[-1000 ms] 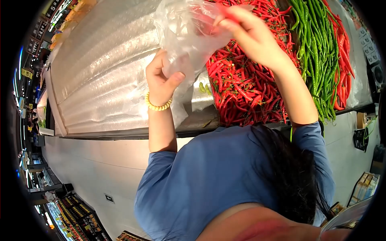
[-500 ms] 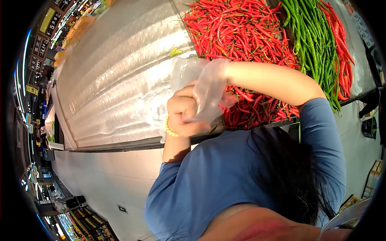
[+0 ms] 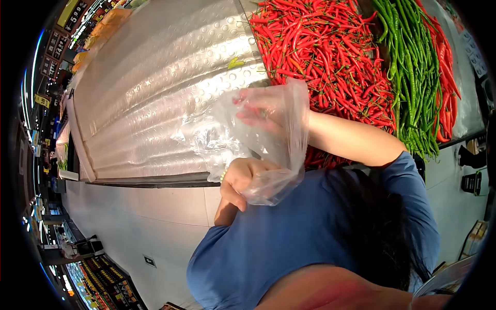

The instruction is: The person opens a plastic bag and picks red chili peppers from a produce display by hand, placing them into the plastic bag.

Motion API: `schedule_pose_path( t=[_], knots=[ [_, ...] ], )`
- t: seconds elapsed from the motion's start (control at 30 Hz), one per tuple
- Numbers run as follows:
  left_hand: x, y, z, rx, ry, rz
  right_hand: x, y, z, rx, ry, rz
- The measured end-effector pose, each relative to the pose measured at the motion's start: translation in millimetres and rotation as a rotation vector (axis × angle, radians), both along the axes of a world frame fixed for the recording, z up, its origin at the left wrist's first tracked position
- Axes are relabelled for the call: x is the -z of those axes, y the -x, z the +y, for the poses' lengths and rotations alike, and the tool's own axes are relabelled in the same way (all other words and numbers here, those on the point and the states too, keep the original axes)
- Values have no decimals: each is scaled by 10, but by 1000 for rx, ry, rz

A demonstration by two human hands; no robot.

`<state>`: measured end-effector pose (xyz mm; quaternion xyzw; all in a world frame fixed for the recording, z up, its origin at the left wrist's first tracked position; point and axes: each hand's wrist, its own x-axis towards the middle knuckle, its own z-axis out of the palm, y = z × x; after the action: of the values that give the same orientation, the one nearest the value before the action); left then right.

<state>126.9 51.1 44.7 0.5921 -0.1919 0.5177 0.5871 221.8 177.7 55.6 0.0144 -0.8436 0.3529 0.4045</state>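
Note:
A clear plastic bag [image 3: 268, 188] hangs between my two hands over the front edge of the counter. My left hand [image 3: 242, 178], with a yellow beaded bracelet at its wrist, is closed on the bag's lower side. Inside the bag, my right hand [image 3: 268, 113] reaches leftward with its fingers stretched apart; the plastic covers it up to the wrist. Reddish patches show near those fingertips, blurred by the plastic. Beside and beyond my right forearm lies a heap of red chili peppers [image 3: 320, 57].
Long green chili peppers [image 3: 411, 77] and larger red peppers [image 3: 443, 82] lie farther right. Bubble-textured silvery sheeting [image 3: 150, 98] covers the counter's left part, with a small yellow-green piece [image 3: 235, 63] on it. Price signs [image 3: 72, 15] stand at the far left. A black basket [image 3: 471, 183] is on the floor.
My right hand has pushed into the bag and its fingers have spread, opening the bag out. My left hand has moved down and slightly right, still gripping the bag.

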Motion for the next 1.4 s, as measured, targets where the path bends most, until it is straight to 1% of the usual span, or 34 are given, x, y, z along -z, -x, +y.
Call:
schedule_pose_path(
  t=[0.03,0.07,0.1,0.13,0.2,0.23,0.3,0.33,0.37,0.4,0.43,0.47,0.5,0.53,0.57,0.6,0.63,0.67,0.7,0.73,0.77,0.8,0.83,0.87,0.9,0.93,0.97,1.0,1.03,1.1,1.17,1.27,1.37,1.4],
  knots=[
    [-57,-41,26,18,-54,-1,234,79,-36,-49,33,-18],
    [-118,-80,51,39,-110,-2,323,107,-57,-198,172,-130],
    [-146,-97,68,61,-170,-7,392,134,-84,-319,317,-248],
    [-148,-61,67,49,-164,-17,448,124,-84,-540,571,-462],
    [-122,100,32,26,-149,-34,449,-8,-181,-527,514,-758],
    [17,198,-10,71,-73,-146,436,-177,-295,-290,200,-813],
    [-89,301,-198,-489,420,-69,183,-387,-362,-82,-78,-925],
    [-134,371,-264,-769,668,-31,-52,-487,-368,-118,-42,-1008],
    [77,590,-261,-884,727,361,-168,-566,-362,-154,-6,-1093],
    [413,826,-243,-980,768,762,-89,-627,-345,-149,-69,-1084],
    [612,919,-257,-982,765,1262,53,-678,-328,-143,-131,-1072],
    [829,1009,-261,-1035,698,1750,18,-709,-308,-166,-113,-1070],
    [999,1123,-212,-1104,738,1829,-16,-739,-288,-190,-94,-1068],
    [1010,1199,-146,-1172,780,1908,-50,-770,-268,-213,-76,-1066],
    [987,1320,-117,-1224,801,1983,-91,-800,-254,-230,-92,-1040],
    [869,1418,-79,-1279,821,2055,-161,-825,-214,-234,-75,-926],
    [771,1526,-54,-1442,711,2139,-266,-841,-185,-238,-66,-812],
    [685,1624,-54,-1606,595,2213,-467,-853,-87,-301,10,-725],
    [620,1715,-51,-1607,692,2284,-701,-854,1,-369,80,-639],
    [564,1778,-60,-1607,790,2352,-833,-828,136,-342,100,-571],
    [501,1793,-72,-1613,785,2335,-982,-816,318,-331,258,-679],
    [455,1744,-55,-1767,741,1945,-1049,-775,506,-355,687,-588],
    [423,1633,-27,-1865,680,1553,-1043,-650,802,-302,600,-447],
    [377,1482,6,-1914,608,1163,-1020,-487,1012,-80,577,-393],
    [221,1184,38,-1826,587,885,-908,-273,1265,161,522,-299],
    [19,832,44,-1722,563,615,-758,-77,1593,432,209,-331],
    [-124,553,-10,-1555,509,580,-729,46,1668,548,-6,-351],
    [-249,354,-66,-1391,454,542,-588,232,1852,547,-124,-392],
    [-372,259,-89,-1198,341,636,-538,367,1829,639,-260,-502],
    [-464,240,-63,-1052,78,829,-512,564,1819,813,-479,-705],
    [-466,311,-5,-1137,-215,1046,-479,706,1781,971,-643,-894],
    [-397,464,-163,-1339,146,955,-486,644,1829,932,-698,-804],
    [-398,546,-270,-1310,427,670,-608,394,1777,1023,-733,-566],
    [-431,540,-270,-1281,524,584,-663,303,1708,996,-621,-441]
  ],
)
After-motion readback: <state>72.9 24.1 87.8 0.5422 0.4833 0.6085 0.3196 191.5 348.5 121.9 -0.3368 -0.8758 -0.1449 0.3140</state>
